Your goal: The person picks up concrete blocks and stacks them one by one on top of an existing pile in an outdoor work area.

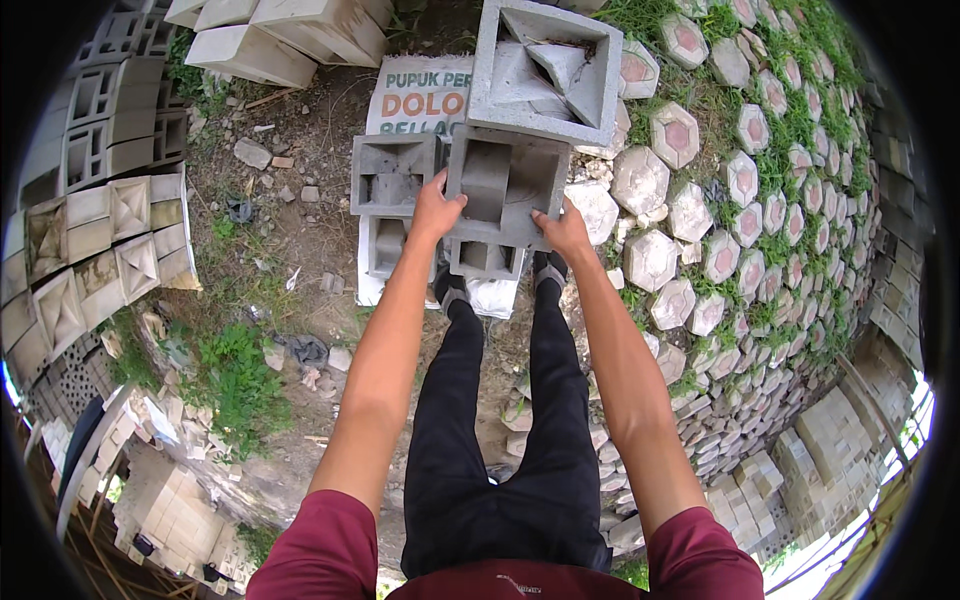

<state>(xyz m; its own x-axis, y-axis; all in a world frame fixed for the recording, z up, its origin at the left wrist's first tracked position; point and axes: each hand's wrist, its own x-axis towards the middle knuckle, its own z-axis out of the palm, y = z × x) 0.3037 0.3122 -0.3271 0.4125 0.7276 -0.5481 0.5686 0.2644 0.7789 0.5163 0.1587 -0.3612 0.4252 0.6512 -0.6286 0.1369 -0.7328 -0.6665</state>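
Note:
A grey concrete breeze block (505, 190) with a hollow, angled face is held between my two hands. My left hand (437, 210) grips its left side, the thumb over the near edge. Closed on the near right corner is my right hand (566, 232). Beyond it, a larger pale breeze block (545, 75) with a pointed relief meets its far edge. To the left sits another grey block (393, 176), and a lower-left block (385, 246) lies nearer me. A further block (487, 258) shows partly beneath the held one. These rest around a white printed sack (420, 90).
Hexagonal paving stones (674, 134) spread over grass on the right. Stacked breeze blocks (110, 235) stand at the left, and more pale blocks (285, 40) at the far left. Rubble and a green weed patch (238, 375) lie on the dirt. My feet stand close to the near blocks.

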